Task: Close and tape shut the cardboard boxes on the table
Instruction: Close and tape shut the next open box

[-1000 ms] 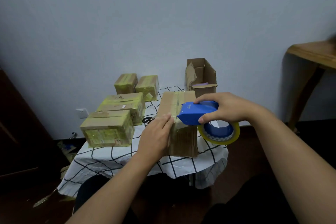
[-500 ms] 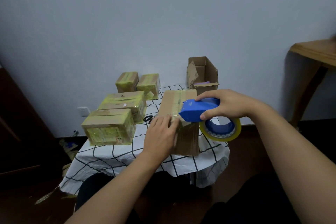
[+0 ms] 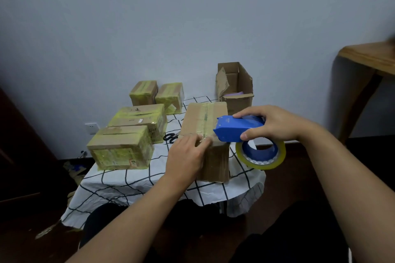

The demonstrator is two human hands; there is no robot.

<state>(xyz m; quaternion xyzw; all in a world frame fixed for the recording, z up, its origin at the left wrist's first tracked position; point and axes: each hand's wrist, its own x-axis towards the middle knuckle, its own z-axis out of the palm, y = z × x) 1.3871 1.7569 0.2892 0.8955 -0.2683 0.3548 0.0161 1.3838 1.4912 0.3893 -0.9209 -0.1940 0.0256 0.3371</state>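
Right hand (image 3: 275, 123) round dispenser (image 3: 237, 129), scissors (image 3: 170, 137) nearby

The left hand (image 3: 188, 156) presses tape onto the near edge of a closed box (image 3: 205, 132) on the bench (image 3: 132, 183); the right hand (image 3: 275, 124) grips a blue tape dispenser (image 3: 235, 129).

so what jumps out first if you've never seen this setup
The blue tape dispenser, gripped by the right hand at the near end of the brown box, with the left hand pressing the tape down there. Left of it sit four boxes wrapped in yellowish tape; one open box stands behind.
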